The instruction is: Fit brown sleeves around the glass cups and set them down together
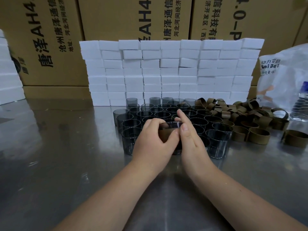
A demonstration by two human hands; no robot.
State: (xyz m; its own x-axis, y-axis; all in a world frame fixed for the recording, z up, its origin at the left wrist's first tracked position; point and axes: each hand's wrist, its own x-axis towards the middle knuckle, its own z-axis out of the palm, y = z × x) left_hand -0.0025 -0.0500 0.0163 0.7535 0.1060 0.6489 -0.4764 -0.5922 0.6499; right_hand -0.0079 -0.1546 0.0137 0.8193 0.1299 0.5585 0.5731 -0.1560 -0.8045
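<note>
A smoky glass cup (171, 125) with a brown sleeve (167, 135) round its lower part sits between my two hands at the middle of the steel table. My left hand (154, 140) grips the sleeved cup, fingers curled over its rim and thumb on the sleeve. My right hand (189, 139) lies flat against the cup's right side with straight fingers. Behind them stands a cluster of several bare glass cups (218, 140). A heap of loose brown sleeves (250, 130) lies to the right.
A wall of stacked white foam blocks (170, 72) stands behind the cups, with large cardboard boxes (50, 39) behind it. A plastic bag (283, 77) and a water bottle (301, 104) sit at the far right. The steel table (58, 155) shows bare metal at left and front.
</note>
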